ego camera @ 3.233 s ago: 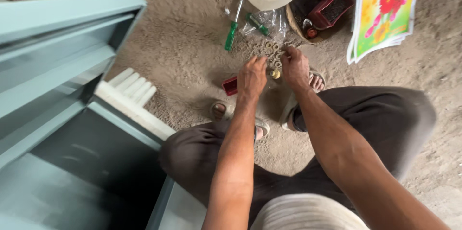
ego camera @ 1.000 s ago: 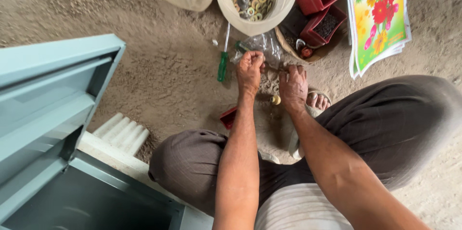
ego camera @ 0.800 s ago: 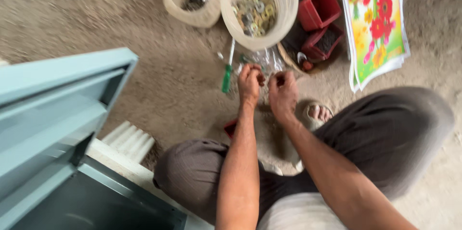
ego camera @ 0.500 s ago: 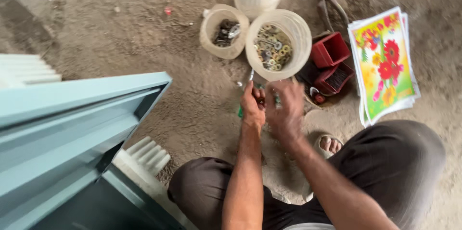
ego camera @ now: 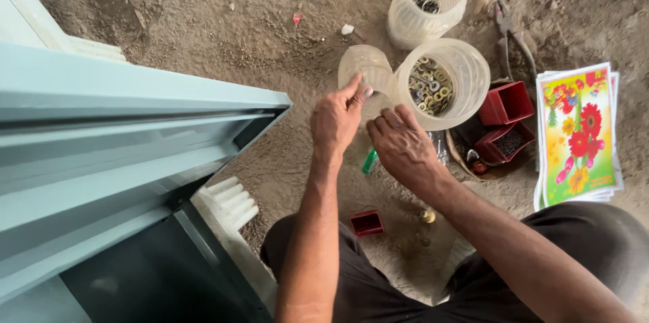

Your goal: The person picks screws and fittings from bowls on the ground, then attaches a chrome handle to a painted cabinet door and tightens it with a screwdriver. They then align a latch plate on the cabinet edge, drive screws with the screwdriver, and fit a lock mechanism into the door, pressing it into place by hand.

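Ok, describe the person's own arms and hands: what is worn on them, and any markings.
Both arms are bare from the hands to the bottom edge of the picture, with no sleeves in view. The left hand and the right hand wear no gloves. No watch, bracelet or ring shows. No tattoos or other markings can be made out. Dark trousers cover the legs.

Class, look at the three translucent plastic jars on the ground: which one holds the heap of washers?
The widest jar, right of the hands: metal washers fill it, unlike the other two.

Beyond the left hand (ego camera: 336, 120) stand translucent cream plastic jars (ego camera: 443, 83). Right of the right hand (ego camera: 402, 147) sit red boxes (ego camera: 506, 103) and a yellow-green sheet (ego camera: 577, 135) patterned with red flowers. A pale blue-grey metal cabinet (ego camera: 122, 147) stands left.
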{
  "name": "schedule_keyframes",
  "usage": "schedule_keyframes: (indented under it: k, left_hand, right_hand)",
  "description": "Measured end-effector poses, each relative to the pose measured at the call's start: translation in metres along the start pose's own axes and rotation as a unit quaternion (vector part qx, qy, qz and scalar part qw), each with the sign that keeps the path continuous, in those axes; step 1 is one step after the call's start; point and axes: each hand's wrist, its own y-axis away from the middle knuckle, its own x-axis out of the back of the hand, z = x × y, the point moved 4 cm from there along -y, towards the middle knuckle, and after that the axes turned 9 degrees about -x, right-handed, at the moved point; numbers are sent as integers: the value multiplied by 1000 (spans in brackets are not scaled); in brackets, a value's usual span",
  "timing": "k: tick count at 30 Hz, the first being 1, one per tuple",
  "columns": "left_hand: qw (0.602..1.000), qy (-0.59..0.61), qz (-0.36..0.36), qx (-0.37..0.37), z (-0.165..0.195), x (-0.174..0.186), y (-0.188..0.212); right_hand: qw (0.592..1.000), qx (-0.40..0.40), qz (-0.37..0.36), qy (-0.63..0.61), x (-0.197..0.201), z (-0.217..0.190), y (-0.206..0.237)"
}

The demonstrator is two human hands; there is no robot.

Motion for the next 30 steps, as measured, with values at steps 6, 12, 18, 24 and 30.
schedule_keyframes:
  k: [6, 12, 18, 24, 30]
  left_hand:
    - [997, 27, -56, 37, -13, -4, 6]
    - [973, 216, 7, -77, -26, -11, 5]
    - [988, 152, -8, -19, -29, -11, 4]
    - [979, 141, 116, -88, -17, -11, -4]
    - [974, 133, 179, 30, -11, -24, -5]
  right_hand:
    - [980, 47, -187, 50, 3, -6, -25]
    - [940, 144, -245, 190, 13, -28, -29]
    - [982, 106, -127, 89, 32, -9, -15]
    - [970, -111, 213, 28, 70, 122, -54]
    - [974, -149, 86, -150, 43, 191, -49]
